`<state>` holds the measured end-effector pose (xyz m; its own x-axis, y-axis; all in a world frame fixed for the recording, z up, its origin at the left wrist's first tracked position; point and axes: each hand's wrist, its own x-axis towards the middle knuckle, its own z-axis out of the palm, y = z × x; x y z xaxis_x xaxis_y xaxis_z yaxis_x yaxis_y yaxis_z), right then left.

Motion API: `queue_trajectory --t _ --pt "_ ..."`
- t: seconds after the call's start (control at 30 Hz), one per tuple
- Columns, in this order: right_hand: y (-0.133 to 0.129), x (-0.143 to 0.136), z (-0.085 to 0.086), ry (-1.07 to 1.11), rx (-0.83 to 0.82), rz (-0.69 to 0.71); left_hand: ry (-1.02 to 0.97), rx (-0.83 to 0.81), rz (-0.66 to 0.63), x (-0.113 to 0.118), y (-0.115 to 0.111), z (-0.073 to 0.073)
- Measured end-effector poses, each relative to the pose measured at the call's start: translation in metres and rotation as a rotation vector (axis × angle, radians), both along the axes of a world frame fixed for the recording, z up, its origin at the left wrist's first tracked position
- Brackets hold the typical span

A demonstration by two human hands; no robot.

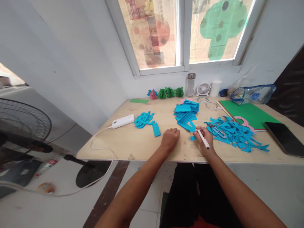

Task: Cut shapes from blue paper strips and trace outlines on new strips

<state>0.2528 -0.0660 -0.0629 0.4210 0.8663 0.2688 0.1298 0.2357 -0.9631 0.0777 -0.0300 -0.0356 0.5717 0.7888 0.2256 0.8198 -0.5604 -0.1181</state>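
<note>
My right hand (206, 139) holds a white pen (203, 138), its dark end pointing toward me. Its fingertips touch a curved blue paper cutout (190, 126) at the front of a stack of folded blue paper (186, 110). A small blue paper piece (193, 138) lies beside those fingers. My left hand (170, 139) rests on the table with curled fingers, and nothing shows in them. Left of it lies a blue paper rectangle (156, 129), near a pile of curved blue cutouts (143, 119).
Blue scraps (237, 133) and a pair of scissors (217, 130) lie to the right, near a phone (283, 137) and green paper sheets (251, 110). A white power bank (123, 121) trails a cable over the left edge. Green paper balls (169, 92) and a bottle (190, 85) stand behind.
</note>
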Motion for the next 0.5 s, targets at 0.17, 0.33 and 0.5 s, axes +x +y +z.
queue_trajectory --t 0.17,0.33,0.5 --pt "0.001 0.002 0.002 0.058 0.027 -0.033 -0.049 -0.009 -0.114 0.046 0.013 -0.003" --pt "0.003 0.002 -0.002 0.089 0.026 -0.029 -0.089 -0.078 -0.145 0.058 0.024 0.000" --pt "0.003 0.003 -0.003 0.108 0.011 -0.045 -0.212 -0.175 -0.090 0.056 0.026 0.008"
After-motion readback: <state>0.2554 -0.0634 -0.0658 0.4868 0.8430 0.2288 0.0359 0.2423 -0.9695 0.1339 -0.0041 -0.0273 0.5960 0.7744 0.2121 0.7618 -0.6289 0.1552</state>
